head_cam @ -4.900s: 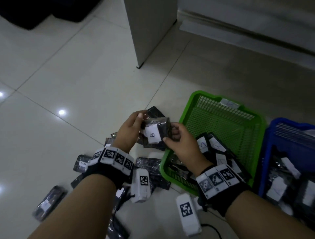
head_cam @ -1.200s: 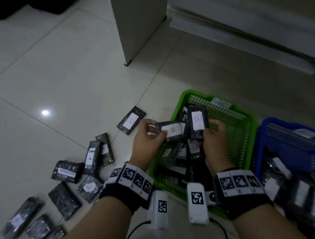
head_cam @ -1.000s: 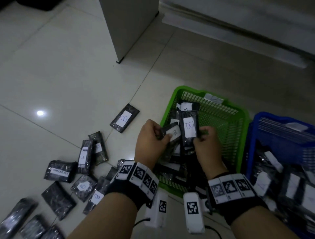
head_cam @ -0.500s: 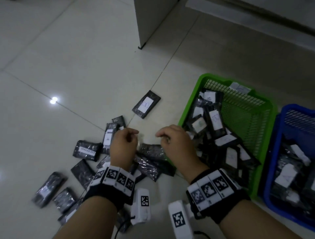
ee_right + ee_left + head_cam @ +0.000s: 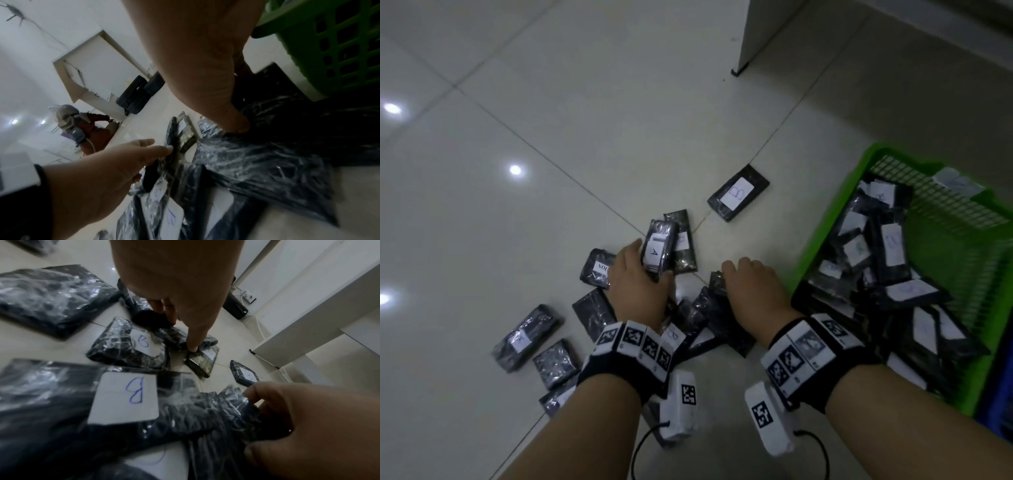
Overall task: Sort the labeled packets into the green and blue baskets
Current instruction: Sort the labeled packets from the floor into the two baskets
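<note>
Black plastic-wrapped packets with white labels lie scattered on the tiled floor. My left hand [image 5: 643, 270] grips a packet labelled A [image 5: 658, 251], tilted up on its edge; the left wrist view shows the fingers [image 5: 164, 311] curled round it. My right hand [image 5: 743, 270] grips the edge of a black packet [image 5: 717, 291] in the pile beside the green basket [image 5: 861, 171], thumb [image 5: 236, 123] pressing on it. The green basket holds several packets. A sliver of the blue basket [image 5: 996, 425] shows at the lower right.
A packet labelled B [image 5: 738, 193] lies alone beyond the pile. More packets [image 5: 527, 337] lie to my left. A white cabinet foot [image 5: 739, 68] stands at the back. In the right wrist view a person [image 5: 82, 129] is in the background.
After holding packets over the green basket, both hands came back to the floor pile. My left hand has taken hold of the A packet and my right has closed on a pile packet.
</note>
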A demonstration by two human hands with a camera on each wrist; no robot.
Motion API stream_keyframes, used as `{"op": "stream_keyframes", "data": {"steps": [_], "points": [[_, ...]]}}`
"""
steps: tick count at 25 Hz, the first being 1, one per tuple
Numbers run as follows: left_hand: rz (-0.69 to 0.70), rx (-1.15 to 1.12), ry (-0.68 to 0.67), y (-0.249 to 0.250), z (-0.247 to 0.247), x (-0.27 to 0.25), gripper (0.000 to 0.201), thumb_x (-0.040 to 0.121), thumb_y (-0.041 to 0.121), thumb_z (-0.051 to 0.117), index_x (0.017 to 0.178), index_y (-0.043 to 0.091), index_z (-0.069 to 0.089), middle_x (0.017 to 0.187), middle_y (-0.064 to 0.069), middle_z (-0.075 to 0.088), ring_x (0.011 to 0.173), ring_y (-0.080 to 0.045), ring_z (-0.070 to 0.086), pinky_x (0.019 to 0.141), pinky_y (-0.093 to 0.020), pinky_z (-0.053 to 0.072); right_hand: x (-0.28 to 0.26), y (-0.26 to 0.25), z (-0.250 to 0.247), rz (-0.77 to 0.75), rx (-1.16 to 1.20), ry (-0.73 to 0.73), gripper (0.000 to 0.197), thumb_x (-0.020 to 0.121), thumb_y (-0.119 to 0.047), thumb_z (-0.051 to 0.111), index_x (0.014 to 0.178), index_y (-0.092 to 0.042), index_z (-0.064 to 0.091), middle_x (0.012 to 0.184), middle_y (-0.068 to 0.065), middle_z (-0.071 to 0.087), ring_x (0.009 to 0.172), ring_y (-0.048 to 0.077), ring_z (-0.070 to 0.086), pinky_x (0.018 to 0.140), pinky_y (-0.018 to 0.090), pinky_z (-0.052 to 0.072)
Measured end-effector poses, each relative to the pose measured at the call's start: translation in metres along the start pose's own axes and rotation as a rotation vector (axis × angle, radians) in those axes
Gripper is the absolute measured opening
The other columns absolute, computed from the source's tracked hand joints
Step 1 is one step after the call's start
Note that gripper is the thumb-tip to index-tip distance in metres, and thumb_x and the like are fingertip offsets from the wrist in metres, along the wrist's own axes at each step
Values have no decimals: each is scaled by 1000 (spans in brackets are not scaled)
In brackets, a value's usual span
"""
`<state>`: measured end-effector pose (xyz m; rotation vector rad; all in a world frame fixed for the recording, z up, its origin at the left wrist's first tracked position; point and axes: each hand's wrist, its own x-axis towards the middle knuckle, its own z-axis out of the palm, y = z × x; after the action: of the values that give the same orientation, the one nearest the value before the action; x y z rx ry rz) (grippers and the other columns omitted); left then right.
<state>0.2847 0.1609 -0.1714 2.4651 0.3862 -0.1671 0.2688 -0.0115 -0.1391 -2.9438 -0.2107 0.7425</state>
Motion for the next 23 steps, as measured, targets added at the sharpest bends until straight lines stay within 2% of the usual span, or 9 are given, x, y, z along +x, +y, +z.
{"op": "stream_keyframes", "data": {"steps": [3, 5, 7, 9, 13, 15, 17, 20, 23], "points": [[-49, 121, -108, 2, 1, 14, 86, 71, 37, 76, 141, 12, 34, 135, -10, 47, 126, -31, 39, 105, -42, 31, 10, 2, -9, 53, 333, 63, 20, 82, -12, 62, 93, -16, 47, 98, 6, 52, 87, 24, 53, 62, 27, 37], [-52, 208, -129, 2, 1, 18, 85, 66, 46, 77, 136, 13, 41, 130, -11, 49, 122, -31, 41, 103, -39, 32, 12, 3, -17, 71, 568, 109, 27, 75, -16, 68, 80, -20, 42, 88, 1, 46, 74, 19, 48, 54, 26, 34], [-39, 258, -87, 3, -1, 15, 69, 67, 48, 74, 123, 15, 53, 120, -9, 53, 115, -30, 44, 95, -39, 36, 12, 3, -25, 87, 708, 147, 32, 71, -17, 68, 73, -22, 37, 79, -1, 47, 67, 19, 47, 56, 30, 38], [4, 151, -42, 6, -2, 10, 45, 75, 43, 68, 109, 15, 59, 108, -6, 57, 105, -28, 49, 87, -38, 39, 12, 4, -29, 109, 763, 178, 38, 69, -19, 67, 70, -25, 30, 71, -4, 42, 61, 16, 40, 55, 30, 35], [-82, -353, -125, 27, -7, 5, 20, 86, 37, 62, 96, 20, 59, 89, 6, 64, 81, -13, 61, 71, -30, 50, 10, 11, -33, 126, 902, 200, 46, 66, -33, 78, 84, -24, 36, 89, -3, 43, 69, 7, 44, 58, 21, 37], [-129, -506, -136, 41, -6, 2, 20, 87, 38, 61, 91, 19, 58, 83, 5, 62, 75, -16, 63, 67, -31, 52, 5, 18, -36, 153, 981, 201, 42, 74, -32, 76, 94, -20, 41, 92, -5, 50, 72, 4, 50, 58, 15, 39], [-168, -633, -165, 52, 0, 0, 21, 86, 37, 63, 87, 16, 58, 78, 1, 59, 70, -20, 61, 69, -42, 57, 1, 26, -37, 193, 1061, 241, 29, 82, -25, 71, 96, -19, 46, 89, -9, 55, 79, 6, 55, 63, 13, 42], [-168, -725, -264, 69, 9, -2, 21, 77, 42, 65, 83, 23, 59, 74, -7, 59, 71, -26, 60, 78, -53, 56, -9, 41, -38, 266, 1189, 450, 14, 89, -17, 62, 95, -21, 50, 90, -8, 58, 86, 6, 57, 72, 15, 44], [-102, -773, -372, 91, 15, -11, 14, 74, 37, 63, 85, 28, 62, 75, -3, 62, 73, -22, 59, 77, -45, 53, -27, 64, -40, 450, 1215, 720, 9, 94, -14, 56, 100, -19, 53, 88, -15, 55, 80, -4, 54, 64, 2, 42]]}}
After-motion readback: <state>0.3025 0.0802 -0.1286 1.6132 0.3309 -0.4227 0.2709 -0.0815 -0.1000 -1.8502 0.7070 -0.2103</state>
